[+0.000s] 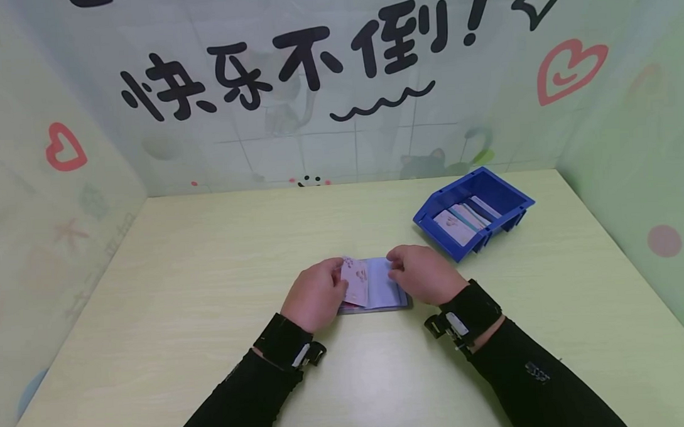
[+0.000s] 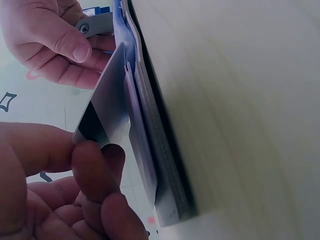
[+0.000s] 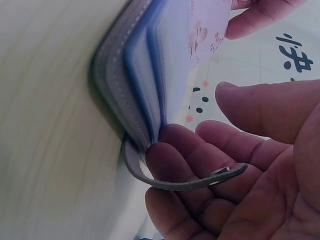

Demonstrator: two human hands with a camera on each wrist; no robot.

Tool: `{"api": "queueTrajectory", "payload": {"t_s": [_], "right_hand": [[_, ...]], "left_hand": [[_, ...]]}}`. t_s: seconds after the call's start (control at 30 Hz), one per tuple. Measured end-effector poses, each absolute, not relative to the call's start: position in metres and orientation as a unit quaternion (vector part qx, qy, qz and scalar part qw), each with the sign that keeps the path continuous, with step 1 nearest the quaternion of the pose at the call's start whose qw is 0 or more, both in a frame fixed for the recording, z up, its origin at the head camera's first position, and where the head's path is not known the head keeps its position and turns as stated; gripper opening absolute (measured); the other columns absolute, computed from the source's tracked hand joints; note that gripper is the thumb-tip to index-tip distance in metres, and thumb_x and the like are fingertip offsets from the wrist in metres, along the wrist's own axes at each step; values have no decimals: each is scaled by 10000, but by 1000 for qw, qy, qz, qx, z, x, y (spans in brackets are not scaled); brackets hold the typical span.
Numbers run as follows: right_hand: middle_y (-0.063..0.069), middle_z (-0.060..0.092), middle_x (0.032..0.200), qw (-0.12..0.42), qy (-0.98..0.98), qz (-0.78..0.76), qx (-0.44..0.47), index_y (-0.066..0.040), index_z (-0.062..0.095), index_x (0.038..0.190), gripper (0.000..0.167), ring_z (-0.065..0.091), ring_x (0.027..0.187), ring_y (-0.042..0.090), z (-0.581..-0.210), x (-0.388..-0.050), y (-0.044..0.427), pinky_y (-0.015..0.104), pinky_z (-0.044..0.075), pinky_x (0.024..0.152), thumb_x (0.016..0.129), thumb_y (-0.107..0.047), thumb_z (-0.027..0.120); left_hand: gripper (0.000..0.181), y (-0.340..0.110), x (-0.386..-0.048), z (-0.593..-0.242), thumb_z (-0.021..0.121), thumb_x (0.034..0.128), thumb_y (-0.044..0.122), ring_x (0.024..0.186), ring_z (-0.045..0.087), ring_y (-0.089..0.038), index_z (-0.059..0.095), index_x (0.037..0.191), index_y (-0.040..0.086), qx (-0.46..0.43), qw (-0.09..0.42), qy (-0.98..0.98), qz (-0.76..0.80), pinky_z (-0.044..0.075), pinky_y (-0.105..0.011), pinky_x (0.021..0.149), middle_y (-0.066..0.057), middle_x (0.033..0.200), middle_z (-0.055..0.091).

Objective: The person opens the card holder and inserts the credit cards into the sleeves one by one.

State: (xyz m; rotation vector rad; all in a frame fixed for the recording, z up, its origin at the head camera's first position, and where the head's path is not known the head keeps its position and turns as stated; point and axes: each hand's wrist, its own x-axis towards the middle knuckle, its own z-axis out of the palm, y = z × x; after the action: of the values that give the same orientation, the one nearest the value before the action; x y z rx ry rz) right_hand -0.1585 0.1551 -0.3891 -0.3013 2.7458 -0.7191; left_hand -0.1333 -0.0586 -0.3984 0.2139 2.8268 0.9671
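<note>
pink card (image 1: 355, 281) pinched in my left hand (image 1: 315, 295), at the holder (image 1: 383, 284) on the table (image 1: 208, 262), whose left end that hand partly hides; my right hand (image 1: 426, 273), thumb apart, touches its sleeves (image 3: 172, 70). card tucked in? i can't tell.

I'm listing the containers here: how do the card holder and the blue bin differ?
The card holder has a grey cover and pale pages; the blue bin is blue throughout. The card holder is slim, the blue bin larger and deeper. The card holder lies between the left hand and right hand; the blue bin stands apart, beyond the right hand. Both rest on the table.
</note>
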Motion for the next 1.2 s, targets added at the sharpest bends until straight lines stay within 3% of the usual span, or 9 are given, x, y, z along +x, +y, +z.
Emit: {"api": "queueTrajectory", "payload": {"t_s": [0.13,0.3,0.47,0.63,0.9,1.2], "right_hand": [[137,725,1314,147,951,-253,-101,-2,635,1402,382,679,1240,296,-390,-159,155,494,544,1066,1058,-165,611],[130,725,1322,146,952,-250,-102,-9,638,1403,382,675,1252,294,-390,-159,155,490,542,1071,1061,-176,608],[125,725,1321,145,953,-242,-106,-14,646,1396,372,671,1256,294,-388,-158,154,495,536,1075,1062,-172,603],[136,718,1339,139,956,-236,-107,-11,651,1394,363,665,1273,299,-387,-157,153,499,528,1085,1067,-157,588],[152,698,1380,129,957,-236,-110,0,658,1382,350,648,1307,313,-387,-157,152,503,517,1101,1073,-135,565],[153,694,1385,131,958,-233,-107,-3,660,1382,350,645,1310,317,-387,-158,152,508,504,1119,1078,-135,546]], "left_hand": [[442,-57,-133,-398,608,1054,153,924,646,-179,590,1473,14,76,78,940,322,546,-342,854,-91,1227,735],[414,-56,-134,-400,619,1049,151,883,639,-179,617,1442,20,86,88,939,322,529,-320,804,-74,1146,732],[243,-54,-135,-401,646,1035,151,805,613,-178,692,1247,42,97,91,939,316,484,-302,731,-38,956,693],[143,-51,-135,-401,664,1021,142,790,600,-183,683,1140,63,106,91,940,312,462,-301,720,-29,888,646],[304,-46,-134,-400,691,1006,141,820,610,-172,681,1292,41,115,95,939,311,488,-297,754,-31,938,671],[459,-40,-134,-400,722,998,161,941,630,-203,630,1427,27,132,100,939,303,549,-379,924,-70,1150,728]]}}
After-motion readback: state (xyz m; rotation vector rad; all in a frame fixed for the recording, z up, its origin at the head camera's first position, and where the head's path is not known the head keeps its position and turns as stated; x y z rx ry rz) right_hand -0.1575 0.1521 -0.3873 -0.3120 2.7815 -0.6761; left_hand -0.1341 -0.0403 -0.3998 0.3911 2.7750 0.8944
